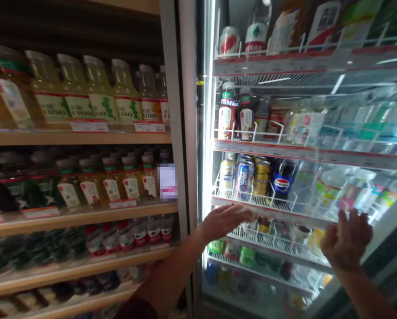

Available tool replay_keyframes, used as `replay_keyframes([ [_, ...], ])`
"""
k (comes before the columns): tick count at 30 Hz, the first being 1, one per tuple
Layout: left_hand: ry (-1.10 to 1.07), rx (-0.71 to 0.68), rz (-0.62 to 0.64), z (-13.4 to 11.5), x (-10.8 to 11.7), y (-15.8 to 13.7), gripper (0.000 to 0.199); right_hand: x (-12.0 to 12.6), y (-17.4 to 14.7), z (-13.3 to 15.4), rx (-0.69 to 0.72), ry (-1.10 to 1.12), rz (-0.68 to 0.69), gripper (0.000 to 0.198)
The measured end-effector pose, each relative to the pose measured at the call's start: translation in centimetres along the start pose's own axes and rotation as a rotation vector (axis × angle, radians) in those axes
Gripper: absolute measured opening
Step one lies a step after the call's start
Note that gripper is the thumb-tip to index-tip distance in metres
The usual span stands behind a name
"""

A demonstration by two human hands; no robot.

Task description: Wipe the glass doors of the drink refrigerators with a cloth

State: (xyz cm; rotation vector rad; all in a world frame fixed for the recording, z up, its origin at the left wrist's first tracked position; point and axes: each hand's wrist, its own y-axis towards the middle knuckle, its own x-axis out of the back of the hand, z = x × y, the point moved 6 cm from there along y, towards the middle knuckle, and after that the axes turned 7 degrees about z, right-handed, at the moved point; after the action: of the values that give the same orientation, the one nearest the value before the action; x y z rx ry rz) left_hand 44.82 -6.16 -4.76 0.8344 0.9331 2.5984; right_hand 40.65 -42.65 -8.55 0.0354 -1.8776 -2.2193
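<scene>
My left hand (229,219) reaches out with its fingers stretched to the right, slightly blurred, in front of the fridge shelf edge (271,210). Nothing shows in it. Farther right, my right hand (347,239) is raised with fingers up and the thumb apart, also holding nothing visible. Whether either hand touches the shelf or glass, I cannot tell. Above my left hand stand a white can (227,175), a blue-purple can (244,177), a gold can (262,177) and a dark Pepsi bottle (282,182) behind a white wire guard. Blurred bottles (331,188) are nearer my right hand.
At left, a wooden rack (85,138) holds rows of juice bottles (128,95). A grey post (174,110) divides it from the lit fridge. Higher fridge shelves carry dark-red drink bottles (227,113) and a water bottle (256,33). Cans and bottles fill lower shelves.
</scene>
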Motion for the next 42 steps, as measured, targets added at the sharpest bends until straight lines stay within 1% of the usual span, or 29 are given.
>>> replay_keyframes([
  [1, 0.004, 0.075, -0.043, 2.0, 0.9, 0.4, 0.033, -0.1, 0.0, 0.0, 0.019, -0.023, -0.001, 0.059],
  [3, 0.023, 0.292, -0.155, 6.8, 2.8, 1.2, 0.044, -0.2, 0.0, 0.1, 0.065, -0.083, -0.01, 0.062],
  [4, 0.034, 0.383, -0.2, 8.6, 3.5, 1.4, 0.049, -0.2, -0.1, 0.3, 0.1, -0.119, -0.014, 0.063],
  [5, 0.038, 0.439, -0.228, 9.7, 3.8, 1.6, 0.051, -0.3, -0.1, 0.4, 0.135, -0.155, -0.018, 0.064],
  [6, 0.036, 0.459, -0.239, 9.8, 3.8, 1.6, 0.05, -0.4, -0.1, 0.6, 0.167, -0.187, -0.023, 0.064],
  [7, 0.026, 0.435, -0.235, 8.9, 3.5, 1.5, 0.048, -0.5, -0.2, 0.7, 0.196, -0.216, -0.023, 0.064],
  [10, -0.037, 0.18, -0.152, 3.1, 1.8, 0.6, 0.034, -0.8, -0.3, 0.2, 0.231, -0.281, -0.018, 0.059],
  [11, -0.055, 0.103, -0.134, 1.4, 1.5, 0.2, 0.032, -0.9, -0.3, -0.1, 0.234, -0.303, -0.019, 0.057],
  [12, -0.071, 0.056, -0.118, 0.4, 1.3, 0.0, 0.031, -1.0, -0.4, -0.4, 0.238, -0.327, -0.023, 0.055],
  [13, -0.082, 0.043, -0.108, 0.4, 1.2, -0.1, 0.031, -1.1, -0.4, -0.8, 0.237, -0.347, -0.025, 0.054],
  [14, -0.09, 0.066, -0.106, 1.2, 1.4, 0.2, 0.031, -1.1, -0.5, -1.1, 0.23, -0.362, -0.028, 0.054],
  [17, -0.074, 0.26, -0.171, 6.3, 2.3, 1.9, 0.045, -1.1, -0.4, -1.7, 0.163, -0.368, -0.012, 0.053],
  [19, -0.051, 0.375, -0.233, 8.4, 2.6, 2.7, 0.053, -1.0, -0.4, -1.6, 0.118, -0.369, 0.003, 0.053],
  [20, -0.051, 0.391, -0.248, 8.3, 2.4, 2.9, 0.053, -0.9, -0.4, -1.6, 0.105, -0.373, 0.008, 0.054],
  [21, -0.065, 0.372, -0.239, 7.3, 1.9, 2.9, 0.052, -0.9, -0.4, -1.5, 0.092, -0.376, 0.017, 0.055],
  [22, -0.089, 0.309, -0.21, 5.6, 1.1, 2.7, 0.048, -0.9, -0.4, -1.4, 0.083, -0.376, 0.026, 0.056],
  [25, -0.154, 0.018, -0.074, -0.4, -1.2, 1.6, 0.031, -0.9, -0.4, -1.2, 0.082, -0.361, 0.055, 0.056],
  [26, -0.161, -0.046, -0.046, -1.4, -1.6, 1.3, 0.026, -0.8, -0.4, -1.0, 0.095, -0.351, 0.063, 0.054],
  [27, -0.157, -0.071, -0.042, -1.4, -1.5, 1.3, 0.024, -0.8, -0.4, -0.7, 0.113, -0.339, 0.064, 0.054],
  [28, -0.145, -0.047, -0.062, -0.4, -1.0, 1.6, 0.024, -0.7, -0.4, -0.3, 0.136, -0.326, 0.057, 0.055],
  [29, -0.129, 0.013, -0.097, 1.3, -0.3, 2.2, 0.026, -0.6, -0.4, 0.1, 0.162, -0.312, 0.049, 0.057],
  [32, -0.063, 0.247, -0.243, 7.1, 2.4, 4.2, 0.038, -0.3, -0.2, 1.0, 0.203, -0.269, 0.027, 0.062],
  [33, -0.055, 0.307, -0.274, 8.2, 2.9, 4.6, 0.042, -0.3, -0.1, 1.1, 0.206, -0.258, 0.025, 0.063],
  [34, -0.059, 0.335, -0.293, 8.4, 3.1, 4.7, 0.043, -0.3, 0.0, 1.2, 0.206, -0.251, 0.024, 0.064],
  [36, -0.098, 0.294, -0.276, 6.5, 2.6, 4.3, 0.039, -0.2, 0.0, 1.2, 0.203, -0.244, 0.021, 0.065],
  [39, -0.179, 0.048, -0.118, 0.9, 0.5, 2.7, 0.024, -0.2, 0.1, 1.2, 0.221, -0.24, 0.021, 0.066],
  [40, -0.183, -0.008, -0.076, -0.1, 0.1, 2.2, 0.022, -0.2, 0.1, 1.2, 0.227, -0.238, 0.024, 0.066],
  [41, -0.175, -0.025, -0.052, -0.3, -0.1, 1.9, 0.022, -0.3, 0.1, 1.2, 0.231, -0.235, 0.023, 0.067],
  [42, -0.157, -0.008, -0.053, 0.3, 0.1, 1.8, 0.026, -0.3, 0.0, 1.1, 0.23, -0.234, 0.023, 0.067],
])
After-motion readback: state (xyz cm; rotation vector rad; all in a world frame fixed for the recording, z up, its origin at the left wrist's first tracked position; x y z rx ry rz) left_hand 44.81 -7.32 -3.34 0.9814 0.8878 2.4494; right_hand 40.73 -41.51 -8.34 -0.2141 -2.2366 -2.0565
